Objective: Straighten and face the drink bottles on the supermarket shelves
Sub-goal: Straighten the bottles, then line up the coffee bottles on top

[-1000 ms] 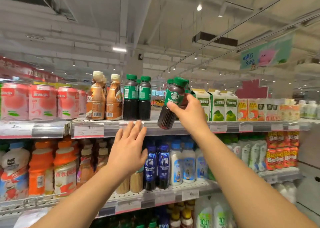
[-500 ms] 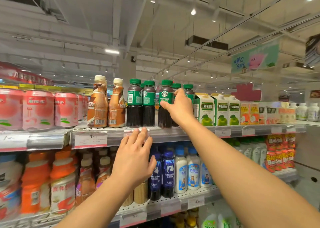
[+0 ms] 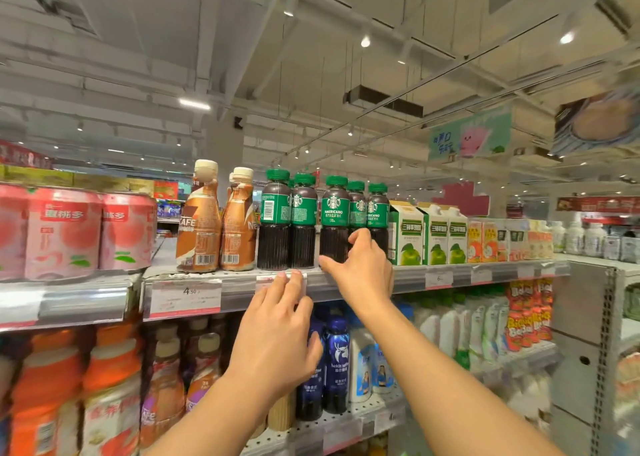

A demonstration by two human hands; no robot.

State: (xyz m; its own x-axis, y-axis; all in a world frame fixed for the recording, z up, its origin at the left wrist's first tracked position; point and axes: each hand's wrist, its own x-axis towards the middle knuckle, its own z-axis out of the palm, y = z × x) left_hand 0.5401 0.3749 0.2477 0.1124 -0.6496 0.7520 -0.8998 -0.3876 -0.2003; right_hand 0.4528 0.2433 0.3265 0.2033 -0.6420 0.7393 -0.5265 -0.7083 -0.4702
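Right hand [image 3: 363,275] at the Americano bottle's [image 3: 335,223] base.
Fingers spread, seemingly just touching; left hand [image 3: 277,337] flat against the shelf edge [image 3: 346,282] below.

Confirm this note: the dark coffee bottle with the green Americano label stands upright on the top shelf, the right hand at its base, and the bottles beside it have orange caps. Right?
Not quite. In the head view the dark coffee bottle with the green Americano label does stand upright on the top shelf, with the right hand at its base, but the neighbouring dark bottles have green caps, not orange.
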